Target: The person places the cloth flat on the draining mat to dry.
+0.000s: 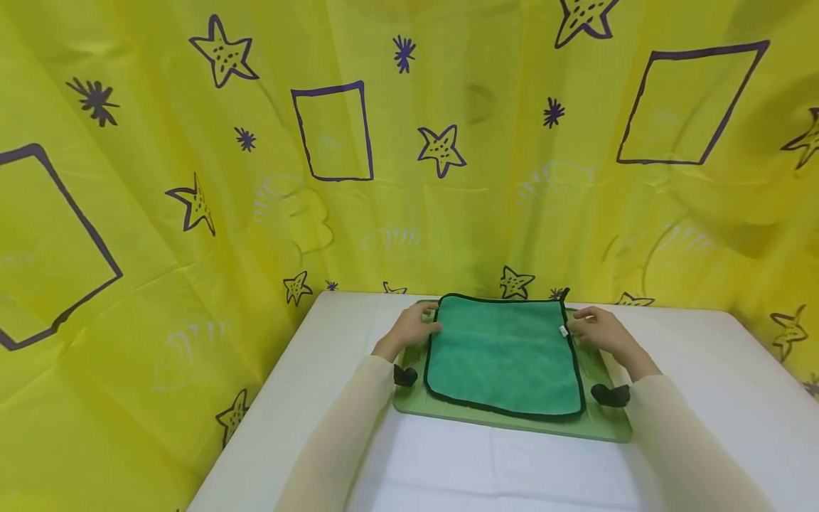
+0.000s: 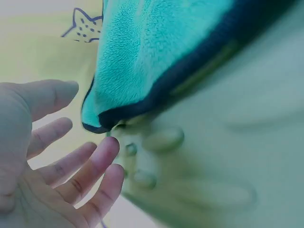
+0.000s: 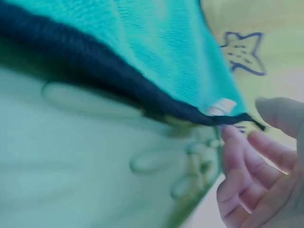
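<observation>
The left hand [image 1: 412, 328] lay at the cloth's [image 1: 503, 355] 9 o'clock edge, fingers loose and spread, gripping nothing. The right hand [image 1: 600, 332] sat at the 3 o'clock edge beside a small white tag [image 1: 564, 331], fingers relaxed and also holding nothing. The green cloth, bound in dark trim, lay flat on a pale green tray [image 1: 604, 421] at the middle of the white table [image 1: 704, 398].

The tray's rim showed at 6 o'clock and along both sides. Bare table lay open at 6 o'clock and out past 3 and 9; a yellow backdrop [image 1: 160, 213] closed in at 12.

The left wrist view showed that hand's fingertips [image 2: 108, 145] just off the cloth's corner [image 2: 97, 121], not touching, which the head view left unclear. The right wrist view showed the fingertips [image 3: 232, 135] just under the trim near the tag [image 3: 221, 106]; whether they touched could not be told. Both showed raised ridges on the tray [image 2: 223, 156].
</observation>
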Motion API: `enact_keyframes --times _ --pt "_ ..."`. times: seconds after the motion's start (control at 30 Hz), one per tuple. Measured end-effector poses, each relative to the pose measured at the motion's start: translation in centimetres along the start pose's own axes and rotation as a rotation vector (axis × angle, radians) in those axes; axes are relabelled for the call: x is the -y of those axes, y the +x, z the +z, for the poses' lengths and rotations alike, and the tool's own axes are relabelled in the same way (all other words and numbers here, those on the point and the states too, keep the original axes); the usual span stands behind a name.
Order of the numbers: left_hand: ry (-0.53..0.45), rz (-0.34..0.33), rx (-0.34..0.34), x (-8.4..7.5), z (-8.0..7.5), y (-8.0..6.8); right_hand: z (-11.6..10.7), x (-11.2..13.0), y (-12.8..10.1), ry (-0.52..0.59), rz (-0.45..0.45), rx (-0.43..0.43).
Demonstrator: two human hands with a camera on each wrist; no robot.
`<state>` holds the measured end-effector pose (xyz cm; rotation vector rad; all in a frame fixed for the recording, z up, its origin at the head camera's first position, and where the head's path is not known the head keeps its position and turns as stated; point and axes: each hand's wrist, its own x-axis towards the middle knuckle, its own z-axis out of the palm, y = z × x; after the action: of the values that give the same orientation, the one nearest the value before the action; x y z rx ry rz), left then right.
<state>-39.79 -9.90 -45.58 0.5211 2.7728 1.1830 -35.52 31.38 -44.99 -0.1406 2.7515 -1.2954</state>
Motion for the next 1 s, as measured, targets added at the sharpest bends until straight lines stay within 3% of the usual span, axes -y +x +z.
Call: enact_keyframes --times 0.23,0.6,0.83,1.0 --pt "0.105 0.096 -0.025 0.7 -0.6 -2.2 -0.6 -0.5 -2.6 -0.058 -0.123 0.054" --pt "0.136 0.139 0.087 0.6 -0.4 -5.5 0.5 -0.9 -6.3 -0.172 -0.289 0.129" --pt "0.134 0.160 0.136 1.0 -0.5 -6.4 0.9 -1.1 -7.7 -0.113 -0.404 0.288" --pt "0.131 0.182 0.193 1.2 -0.8 -6.9 1.2 -1.2 -8.4 -0.073 -0.402 0.370"
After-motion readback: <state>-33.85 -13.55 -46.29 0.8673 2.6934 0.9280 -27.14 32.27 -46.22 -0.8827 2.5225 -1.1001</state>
